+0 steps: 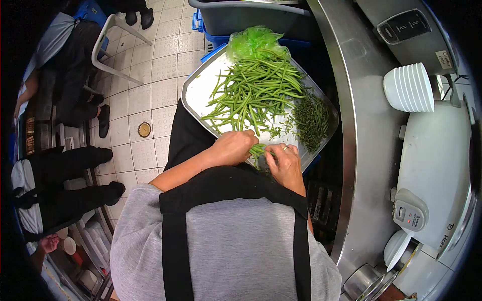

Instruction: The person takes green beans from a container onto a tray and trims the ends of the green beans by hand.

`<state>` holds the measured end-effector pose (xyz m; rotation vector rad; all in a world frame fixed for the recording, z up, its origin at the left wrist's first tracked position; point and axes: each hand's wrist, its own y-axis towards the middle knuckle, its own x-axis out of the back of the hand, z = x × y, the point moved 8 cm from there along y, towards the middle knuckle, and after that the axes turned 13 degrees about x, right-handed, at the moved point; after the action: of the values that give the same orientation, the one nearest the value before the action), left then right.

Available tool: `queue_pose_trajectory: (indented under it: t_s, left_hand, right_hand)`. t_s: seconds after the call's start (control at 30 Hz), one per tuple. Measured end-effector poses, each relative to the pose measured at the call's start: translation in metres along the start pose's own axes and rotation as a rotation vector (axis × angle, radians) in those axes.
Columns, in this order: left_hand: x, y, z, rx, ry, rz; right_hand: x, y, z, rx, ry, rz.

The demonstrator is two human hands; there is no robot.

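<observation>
A metal tray (195,95) rests tilted over my lap, a large heap of green beans (261,83) spread across it. My left hand (233,147) is closed around a small bunch of green beans (257,150) at the tray's near edge. Against the tips of that bunch, my right hand (286,163) has its thumb and fingers pinched together, partly hiding them. A dark green pile of small trimmed bean ends (310,120) lies at the tray's right side, and loose bits are scattered beside it. Behind the heap sits a crumpled green plastic bag (255,40).
A steel counter (369,165) runs along my right, holding stacked white bowls (409,88) and a white appliance (432,165). Beyond the tray stands a grey tub (256,22). At left are a white stool (103,45) and other people, one in dark trousers (75,175).
</observation>
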<state>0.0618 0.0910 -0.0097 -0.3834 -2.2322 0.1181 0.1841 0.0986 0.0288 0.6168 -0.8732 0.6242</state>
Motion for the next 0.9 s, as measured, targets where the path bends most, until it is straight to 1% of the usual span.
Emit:
queue_pose_trajectory:
  t_s: [0.13,0.27,0.3,0.4,0.47,0.6,0.7,0.8,0.9]
  left_hand:
    - [0.014,0.0,0.002,-0.004,-0.01,-0.051]
    - [0.016,0.0,0.005,0.008,0.003,-0.091]
    - [0.016,0.001,0.005,0.006,0.004,-0.099]
    - [0.014,0.002,-0.003,-0.058,-0.155,-0.076]
    - [0.014,0.001,-0.007,-0.051,-0.185,-0.07]
    - [0.019,0.002,-0.001,0.02,-0.202,-0.077]
    - [0.021,0.001,0.0,0.007,-0.204,-0.112]
    - [0.02,0.002,-0.002,0.011,-0.233,-0.076]
    - [0.018,0.004,-0.005,-0.026,-0.227,-0.043]
  right_hand:
    - [0.017,0.003,-0.002,-0.026,-0.003,-0.035]
    - [0.02,-0.005,-0.018,-0.153,-0.02,-0.005]
    - [0.02,-0.004,-0.016,-0.139,-0.021,-0.01]
    - [0.017,0.003,-0.005,-0.093,0.004,-0.02]
    - [0.013,0.007,0.004,-0.066,0.051,-0.023]
    - [0.02,0.009,0.0,-0.106,0.067,-0.071]
    - [0.026,0.008,-0.003,-0.122,0.051,-0.091]
    - [0.028,0.007,-0.003,-0.126,0.034,-0.083]
    - [0.026,0.008,-0.001,-0.144,0.037,-0.084]
